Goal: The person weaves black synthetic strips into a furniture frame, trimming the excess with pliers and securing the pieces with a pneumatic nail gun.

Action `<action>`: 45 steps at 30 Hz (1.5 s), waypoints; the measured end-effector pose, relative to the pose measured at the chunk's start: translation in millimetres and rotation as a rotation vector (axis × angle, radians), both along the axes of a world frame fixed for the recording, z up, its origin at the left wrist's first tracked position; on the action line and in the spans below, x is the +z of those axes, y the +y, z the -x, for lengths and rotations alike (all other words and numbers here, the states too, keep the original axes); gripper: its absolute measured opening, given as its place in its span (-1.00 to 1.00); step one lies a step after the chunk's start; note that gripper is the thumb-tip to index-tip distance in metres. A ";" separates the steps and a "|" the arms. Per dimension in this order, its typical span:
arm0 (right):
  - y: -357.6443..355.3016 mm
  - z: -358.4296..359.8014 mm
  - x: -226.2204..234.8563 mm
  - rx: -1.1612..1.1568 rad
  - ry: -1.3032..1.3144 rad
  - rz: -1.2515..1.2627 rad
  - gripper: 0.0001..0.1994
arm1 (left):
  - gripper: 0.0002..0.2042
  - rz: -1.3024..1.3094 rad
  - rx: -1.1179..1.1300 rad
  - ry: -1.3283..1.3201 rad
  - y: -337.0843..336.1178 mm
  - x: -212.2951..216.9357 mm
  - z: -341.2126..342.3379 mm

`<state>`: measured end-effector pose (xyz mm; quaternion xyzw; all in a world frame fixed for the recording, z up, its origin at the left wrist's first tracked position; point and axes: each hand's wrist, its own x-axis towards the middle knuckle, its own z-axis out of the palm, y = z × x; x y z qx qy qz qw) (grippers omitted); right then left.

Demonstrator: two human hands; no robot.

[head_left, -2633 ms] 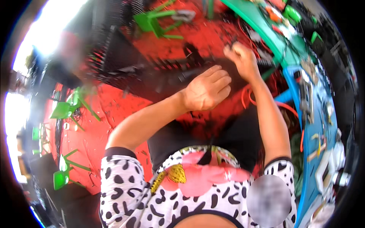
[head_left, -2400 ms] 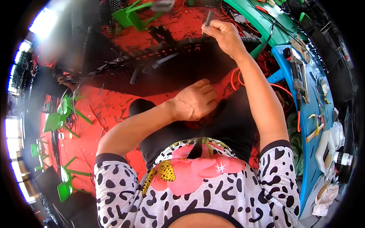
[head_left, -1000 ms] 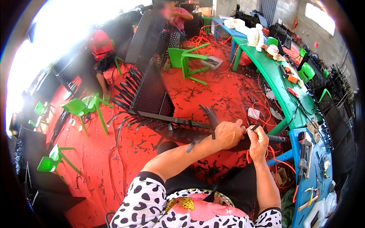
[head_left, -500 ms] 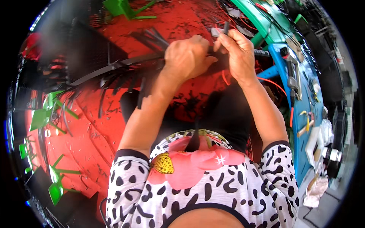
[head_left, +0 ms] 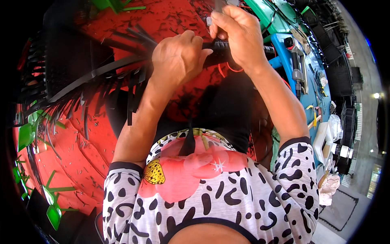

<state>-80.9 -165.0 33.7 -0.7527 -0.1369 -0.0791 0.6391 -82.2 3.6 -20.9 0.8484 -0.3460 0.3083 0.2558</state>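
Observation:
A dark woven piece [head_left: 81, 53] with a fringe of loose black flat strips [head_left: 77, 99] stretches across from the left, above my lap. My left hand [head_left: 176, 57] is closed over its near edge, thumb pointing right, and the fingers' undersides are hidden. To the right of that hand, a bar wrapped in black strip [head_left: 223, 45] runs on behind my right hand [head_left: 241, 36]. Raised near the top, my right hand pinches a black strip [head_left: 219, 5], whose blurred end sticks up past the fingertips. A long strip [head_left: 95, 73] curves from my left hand out to the left.
Red floor covering [head_left: 81, 162] is littered with black scraps. Small green plastic stools or chairs [head_left: 53, 213] stand at left. On the right, a blue stool or bench [head_left: 302, 89] bears a power tool [head_left: 297, 69] and a yellow-handled tool [head_left: 313, 116]. A green bench [head_left: 276, 16] lies beyond.
My right hand has risen toward the top with the strip, its end now blurred. My left hand keeps its hold. The whole view has shifted, so more of the right side shows.

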 end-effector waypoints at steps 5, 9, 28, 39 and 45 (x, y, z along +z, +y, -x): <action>4.4 -37.3 -10.0 -0.215 -0.157 0.472 -0.75 | -0.74 -0.017 0.045 0.001 -1.3 -5.9 0.1; -8.6 -63.2 -34.9 -0.165 -0.051 0.741 -0.69 | -0.76 -0.019 0.042 -0.030 -1.5 -2.4 3.9; -32.9 -48.8 -17.5 0.411 0.213 0.383 -0.64 | -0.75 -0.101 -0.063 0.029 4.7 4.8 -2.2; -21.7 -57.0 -9.0 0.212 -0.307 0.714 -0.85 | -0.63 -0.154 -0.081 0.148 11.5 16.1 -8.6; -8.8 -63.5 -1.8 0.203 0.239 0.454 -0.85 | -0.61 -0.161 -0.076 0.136 12.5 15.4 -14.8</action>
